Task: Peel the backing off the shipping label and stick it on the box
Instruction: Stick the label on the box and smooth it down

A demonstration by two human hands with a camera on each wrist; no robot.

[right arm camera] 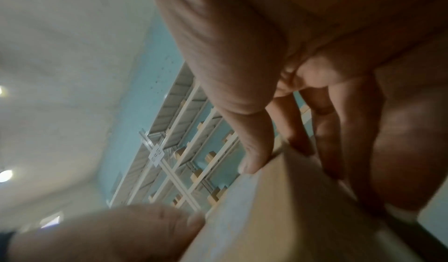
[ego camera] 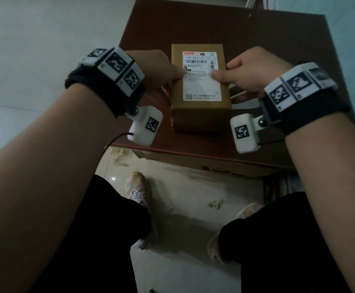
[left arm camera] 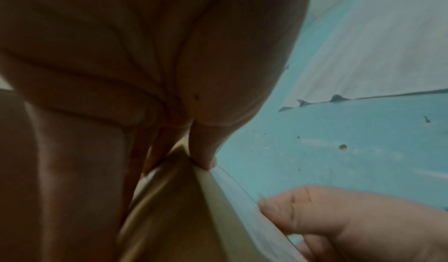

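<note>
A brown cardboard box (ego camera: 199,115) stands on the table, with the white printed shipping label (ego camera: 203,89) lying flat on its top. My left hand (ego camera: 175,75) grips the box's left side, its thumb pressing the label's left edge. My right hand (ego camera: 221,76) grips the right side, thumb on the label's right edge. In the left wrist view the left thumb (left arm camera: 203,151) bears on the box (left arm camera: 169,218) beside the label (left arm camera: 242,208). In the right wrist view the right thumb (right arm camera: 252,151) sits on the box (right arm camera: 303,199). The fingers run down the sides.
The box sits mid-way on a dark red-brown table (ego camera: 278,49). A pale strip (ego camera: 240,96) lies right of the box. A larger carton (ego camera: 214,163) sticks out under the table's near edge. My knees and shoes are over a tiled floor with scraps (ego camera: 214,204).
</note>
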